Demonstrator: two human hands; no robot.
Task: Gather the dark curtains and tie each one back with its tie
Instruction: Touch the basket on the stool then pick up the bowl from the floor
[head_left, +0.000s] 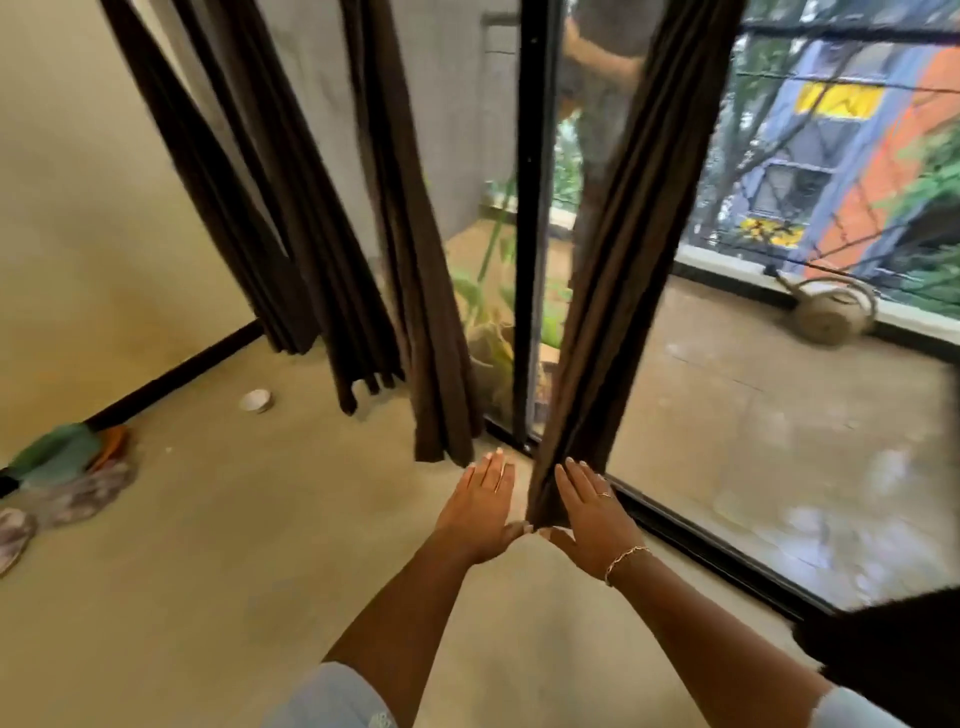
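Head view: two bare forearms in pale blue sleeves reached forward and down over a tan floor (234, 597) toward a glass door.
Gathered curtain (623, 260): dark brown, bunched into one narrow column of folds, hanging aslant in front of the door frame; its hem end lay between the two hands, over the floor's door edge.
Right hand (597, 514): flat, fingers straight and close together, inner side against the right side of this curtain near the hem; thumb spread below the hem.
Left hand (480, 512): flat, fingers straight and together, just beside the curtain's left side with a strip of floor showing between. Only the thumb tip reached the hem, and contact there could not be told.
Ring (603, 494): thin band on a finger of the right hand.
Bracelet (626, 558): fine chain on the right wrist.
Middle curtain (415, 260): dark, hanging loose, its hem just beyond the left fingertips, near the floor's door edge.
Far curtain (249, 208): several dark folds hanging at the floor's far corner, where wall and door met.
Door frame (530, 208): black upright between two panes.
Bowl (255, 400): small, white, on the floor near its wall edge, beside the far curtain's hem.
Cloth heap (67, 467): green, orange and grey fabric on the floor along the wall edge.
Plant (488, 291): green leaves outside the glass, partly behind the door frame.
Watering can (831, 312): pale, outside — at the balcony floor's far edge.
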